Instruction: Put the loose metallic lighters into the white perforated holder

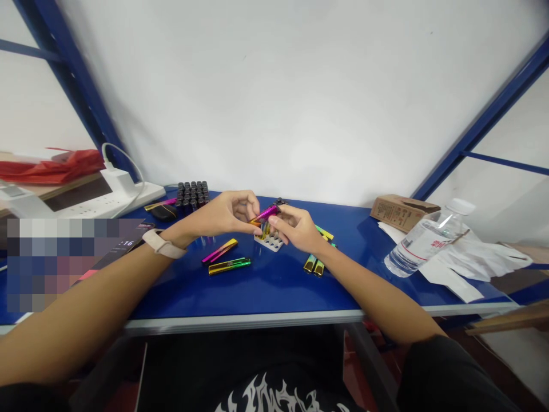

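Above the middle of the blue table, a shiny purple-and-gold flat tube (266, 214) is held between both hands. My left hand (229, 214) pinches its gold end, and my right hand (295, 225) grips the purple end with thumb and fingers. Just beneath them sits a light rack with round holes (270, 242), partly hidden by the hands; a few gold pieces stand in it. Nearer me on the left lie a pink-and-gold tube (220, 251) and a gold-green tube (230, 266). More gold-green tubes (314, 265) rest beside my right wrist.
A block of dark cylinders (192, 195) and a black mouse (163, 213) are left of my left hand. Farther left is a white power strip (107, 205). On the right are a water bottle (429, 240), a cardboard box (401, 212) and white sheeting (476, 257). A white wall (274, 103) stands behind.
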A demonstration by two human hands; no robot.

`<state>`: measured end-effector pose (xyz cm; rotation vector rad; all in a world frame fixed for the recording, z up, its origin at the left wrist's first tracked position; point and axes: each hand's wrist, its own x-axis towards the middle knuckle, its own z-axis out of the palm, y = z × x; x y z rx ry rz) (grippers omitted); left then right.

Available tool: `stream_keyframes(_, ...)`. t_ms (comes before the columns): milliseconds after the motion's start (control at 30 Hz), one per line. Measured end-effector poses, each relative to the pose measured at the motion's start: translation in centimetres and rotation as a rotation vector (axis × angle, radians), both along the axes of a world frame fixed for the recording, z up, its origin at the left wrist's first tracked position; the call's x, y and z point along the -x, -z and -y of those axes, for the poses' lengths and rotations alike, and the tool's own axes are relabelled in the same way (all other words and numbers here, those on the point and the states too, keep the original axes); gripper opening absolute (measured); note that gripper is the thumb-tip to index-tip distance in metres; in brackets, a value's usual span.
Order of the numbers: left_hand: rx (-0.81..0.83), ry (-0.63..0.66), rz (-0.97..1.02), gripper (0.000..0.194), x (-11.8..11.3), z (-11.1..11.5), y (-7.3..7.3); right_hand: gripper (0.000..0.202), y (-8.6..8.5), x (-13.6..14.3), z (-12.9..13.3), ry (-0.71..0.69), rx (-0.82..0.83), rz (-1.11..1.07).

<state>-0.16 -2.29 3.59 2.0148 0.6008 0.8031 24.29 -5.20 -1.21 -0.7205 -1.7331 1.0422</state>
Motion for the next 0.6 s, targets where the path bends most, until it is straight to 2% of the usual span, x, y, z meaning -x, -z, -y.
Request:
stream_keyframes(133, 0.020, 0.030, -0.040, 0.035, 0.2, -0.1, 0.1, 0.038, -0.1, 0.0, -0.3, 0.038, -0.051, -0.062)
stream_keyframes(300, -0.022, -0.008, -0.065, 0.031, 0.1, -0.2, 0.2, 0.040, -0.2, -0.4, -0.9, 0.118, -0.105, -0.076)
stream_keyframes(600, -0.090, -0.007, -0.118, 0.033, 0.2, -0.3, 0.0, 0.035, 0.5, -0.2, -1.4, -0.059, 0.068, -0.124)
